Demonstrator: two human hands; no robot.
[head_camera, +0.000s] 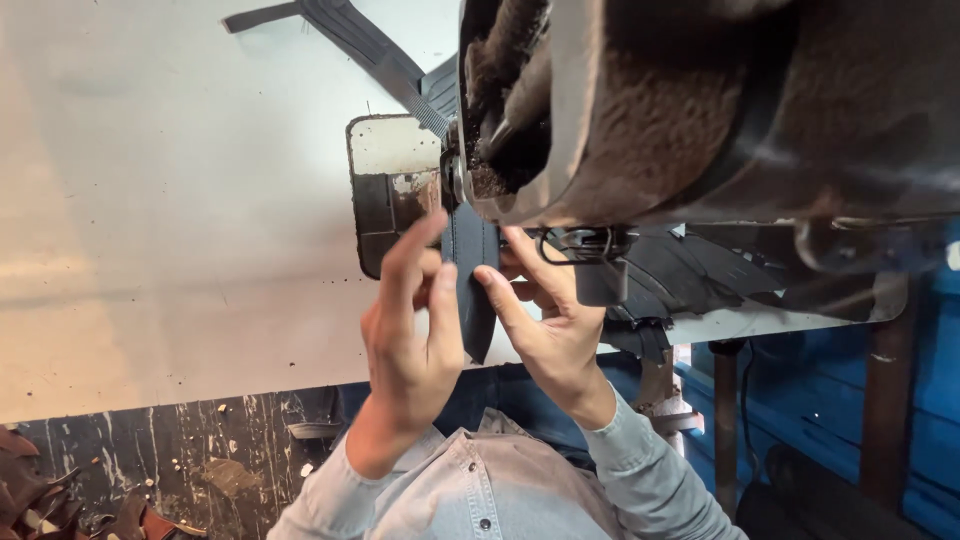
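A thin, limp-looking dark grey leather strip, probably light and best gripped along its edges, is pinched between the left hand and right hand, at six o'clock below the dusty machine head.

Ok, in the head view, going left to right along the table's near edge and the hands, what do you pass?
Brown leather scraps on the floor → pale work table → left hand → dark strip held between both hands → right hand → pile of dark cut pieces → blue frame.
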